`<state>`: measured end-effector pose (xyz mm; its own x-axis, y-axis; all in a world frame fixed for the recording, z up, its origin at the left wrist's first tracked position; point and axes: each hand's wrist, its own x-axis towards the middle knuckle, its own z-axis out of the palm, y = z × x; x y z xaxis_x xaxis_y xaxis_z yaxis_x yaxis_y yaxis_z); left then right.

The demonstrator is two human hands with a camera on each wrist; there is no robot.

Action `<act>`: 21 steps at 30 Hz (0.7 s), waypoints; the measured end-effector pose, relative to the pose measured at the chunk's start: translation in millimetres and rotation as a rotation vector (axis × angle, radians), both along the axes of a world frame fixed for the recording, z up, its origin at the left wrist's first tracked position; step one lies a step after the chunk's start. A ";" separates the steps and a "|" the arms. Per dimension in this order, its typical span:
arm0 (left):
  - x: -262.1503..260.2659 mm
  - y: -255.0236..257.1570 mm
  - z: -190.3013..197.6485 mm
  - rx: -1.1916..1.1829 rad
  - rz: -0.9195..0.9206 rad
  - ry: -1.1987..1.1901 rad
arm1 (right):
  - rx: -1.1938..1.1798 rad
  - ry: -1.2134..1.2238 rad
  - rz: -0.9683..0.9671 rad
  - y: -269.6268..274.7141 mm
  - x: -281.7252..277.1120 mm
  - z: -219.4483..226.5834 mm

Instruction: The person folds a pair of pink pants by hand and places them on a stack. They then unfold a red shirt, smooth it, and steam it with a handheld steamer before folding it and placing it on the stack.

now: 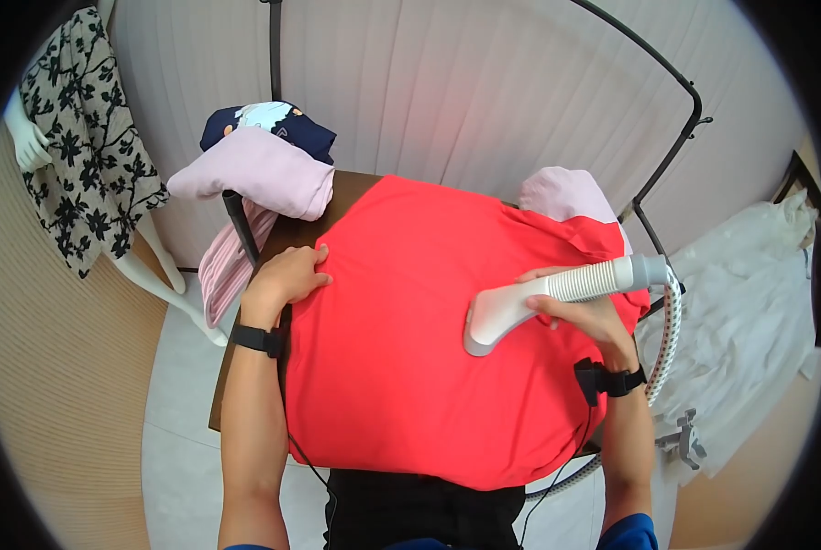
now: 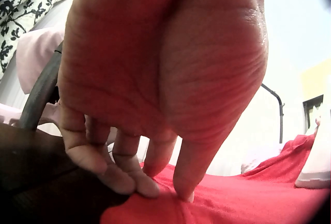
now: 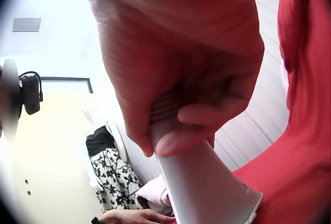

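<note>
A red garment [image 1: 410,367] lies spread over the dark table, its near edge hanging toward the person's lap. My right hand [image 1: 589,312] grips the ribbed handle of a white garment steamer [image 1: 506,316], whose head rests right at the cloth near the middle. In the right wrist view, fingers and thumb wrap round the steamer [image 3: 207,188]. At the garment's left edge, my left hand [image 1: 291,277] pinches the fabric between thumb and fingers. The left wrist view shows those fingertips [image 2: 150,188] down on the red cloth [image 2: 227,198] beside the dark tabletop.
Folded pink cloth [image 1: 254,174] and a navy printed garment [image 1: 314,137] sit at the table's far left. Another pink piece [image 1: 571,194] lies behind the red garment. The steamer hose [image 1: 672,339] loops down right. A mannequin skirt [image 1: 89,147] stands left; white gowns [image 1: 731,321] hang right.
</note>
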<state>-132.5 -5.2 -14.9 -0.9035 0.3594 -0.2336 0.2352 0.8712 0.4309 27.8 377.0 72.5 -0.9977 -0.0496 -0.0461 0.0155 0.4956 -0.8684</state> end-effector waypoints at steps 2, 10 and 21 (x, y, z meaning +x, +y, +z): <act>-4.5 -1.7 -14.0 0.025 -0.056 0.045 | -0.071 0.092 0.011 -23.5 -9.9 -4.0; -17.6 -18.8 -23.6 0.227 -0.160 -0.050 | -0.276 0.132 0.132 -116.6 -63.6 -27.2; -14.7 -17.3 -15.9 0.158 -0.130 -0.072 | -0.272 0.074 0.188 -119.3 -64.3 -37.1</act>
<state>-147.2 -22.5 -30.8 -0.8303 0.5090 -0.2270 0.3050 0.7559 0.5793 -36.5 257.7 35.4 -0.9701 -0.2334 0.0663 -0.1221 0.2334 -0.9647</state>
